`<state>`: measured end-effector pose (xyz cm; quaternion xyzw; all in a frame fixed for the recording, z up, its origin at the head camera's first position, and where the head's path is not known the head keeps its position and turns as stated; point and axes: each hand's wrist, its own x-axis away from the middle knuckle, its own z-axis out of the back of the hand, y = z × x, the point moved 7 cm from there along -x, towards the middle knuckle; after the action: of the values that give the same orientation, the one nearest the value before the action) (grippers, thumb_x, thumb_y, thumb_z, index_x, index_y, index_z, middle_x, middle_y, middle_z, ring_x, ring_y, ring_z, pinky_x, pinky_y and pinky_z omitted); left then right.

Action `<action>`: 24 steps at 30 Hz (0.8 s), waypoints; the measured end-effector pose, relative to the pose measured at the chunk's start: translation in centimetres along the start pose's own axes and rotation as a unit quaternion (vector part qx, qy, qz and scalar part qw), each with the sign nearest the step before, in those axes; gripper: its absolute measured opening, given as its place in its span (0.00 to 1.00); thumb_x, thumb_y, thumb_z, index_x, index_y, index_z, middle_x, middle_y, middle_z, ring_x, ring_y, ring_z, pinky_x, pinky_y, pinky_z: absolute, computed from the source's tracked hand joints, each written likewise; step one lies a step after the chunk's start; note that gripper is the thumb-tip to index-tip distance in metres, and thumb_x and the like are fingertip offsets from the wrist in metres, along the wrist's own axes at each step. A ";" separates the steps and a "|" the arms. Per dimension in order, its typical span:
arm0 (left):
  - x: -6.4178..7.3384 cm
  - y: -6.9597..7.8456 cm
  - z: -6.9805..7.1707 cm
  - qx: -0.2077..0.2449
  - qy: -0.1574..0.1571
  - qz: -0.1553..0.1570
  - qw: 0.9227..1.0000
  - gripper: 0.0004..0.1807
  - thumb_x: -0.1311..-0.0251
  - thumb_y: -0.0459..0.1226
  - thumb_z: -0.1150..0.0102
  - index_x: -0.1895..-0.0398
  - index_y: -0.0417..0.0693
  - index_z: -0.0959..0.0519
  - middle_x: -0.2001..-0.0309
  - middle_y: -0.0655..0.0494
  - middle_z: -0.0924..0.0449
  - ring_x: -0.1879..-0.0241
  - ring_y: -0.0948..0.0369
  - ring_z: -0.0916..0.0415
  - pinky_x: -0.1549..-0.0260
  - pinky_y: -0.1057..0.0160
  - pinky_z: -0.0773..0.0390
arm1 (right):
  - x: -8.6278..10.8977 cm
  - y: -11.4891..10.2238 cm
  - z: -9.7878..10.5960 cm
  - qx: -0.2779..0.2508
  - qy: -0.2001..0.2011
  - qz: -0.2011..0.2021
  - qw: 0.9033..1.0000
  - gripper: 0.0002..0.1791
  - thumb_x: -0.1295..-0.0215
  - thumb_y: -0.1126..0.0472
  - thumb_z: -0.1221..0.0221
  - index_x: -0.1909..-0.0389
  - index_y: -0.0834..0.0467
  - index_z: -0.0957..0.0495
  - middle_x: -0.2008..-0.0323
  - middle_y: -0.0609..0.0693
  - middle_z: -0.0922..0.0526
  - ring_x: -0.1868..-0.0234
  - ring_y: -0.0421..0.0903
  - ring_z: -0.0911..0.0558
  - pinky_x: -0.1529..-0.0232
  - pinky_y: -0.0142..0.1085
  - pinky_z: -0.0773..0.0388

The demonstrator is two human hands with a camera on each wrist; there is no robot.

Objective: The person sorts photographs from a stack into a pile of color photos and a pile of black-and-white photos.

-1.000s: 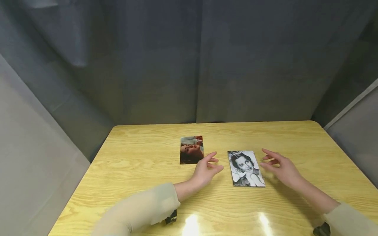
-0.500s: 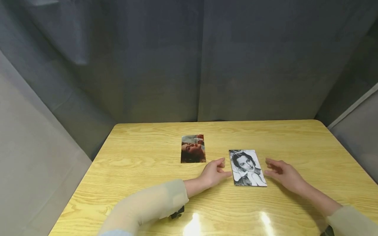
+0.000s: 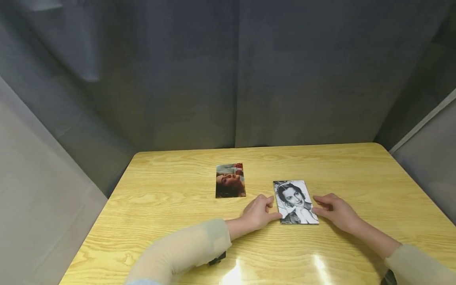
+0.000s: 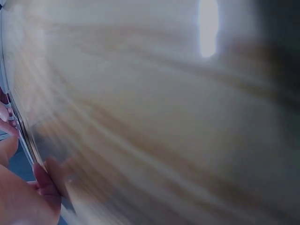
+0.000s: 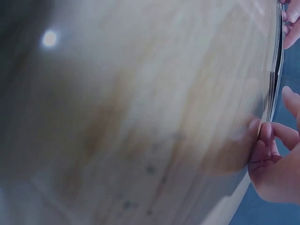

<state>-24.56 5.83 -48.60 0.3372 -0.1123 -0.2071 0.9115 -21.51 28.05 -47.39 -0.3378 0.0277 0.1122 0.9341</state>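
A black-and-white portrait photo card [image 3: 295,200] lies face up on the wooden table [image 3: 171,206]; the wrist views show several thin layers at its edge, like a small stack. My left hand [image 3: 257,213] is at its left side, thumb tip at the lower left edge and fingers bent beside it. At the right side is my right hand [image 3: 337,211], thumb and fingertips right at the card's edge. In the right wrist view, bent fingers of the right hand [image 5: 276,164] rest low by the layered edge [image 5: 272,89].
A colour photo card [image 3: 230,184] showing a reclining face lies farther back, left of the portrait. Dark curtains [image 3: 192,79] hang behind the table, with pale panels [image 3: 35,190] at both sides. Light glares near the front edge.
Both hands have come down and inward toward the portrait card, from apart to its two side edges. The cards stay in place; the head view has shifted slightly.
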 end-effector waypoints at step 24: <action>-0.2 1.1 0.1 -0.087 0.022 0.016 0.996 0.23 0.45 0.54 0.32 0.50 0.53 0.16 0.67 0.65 0.27 0.72 0.68 0.33 0.76 0.69 0.34 | -0.3 -0.8 -0.4 0.005 -0.005 -0.009 1.000 0.26 0.39 0.59 0.33 0.47 0.74 0.23 0.66 0.49 0.24 0.68 0.41 0.30 0.69 0.35 0.30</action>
<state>-24.42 6.64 -47.84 0.2592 -0.0795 -0.1940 0.9428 -21.58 27.17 -47.21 -0.3328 0.0207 0.1048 0.9369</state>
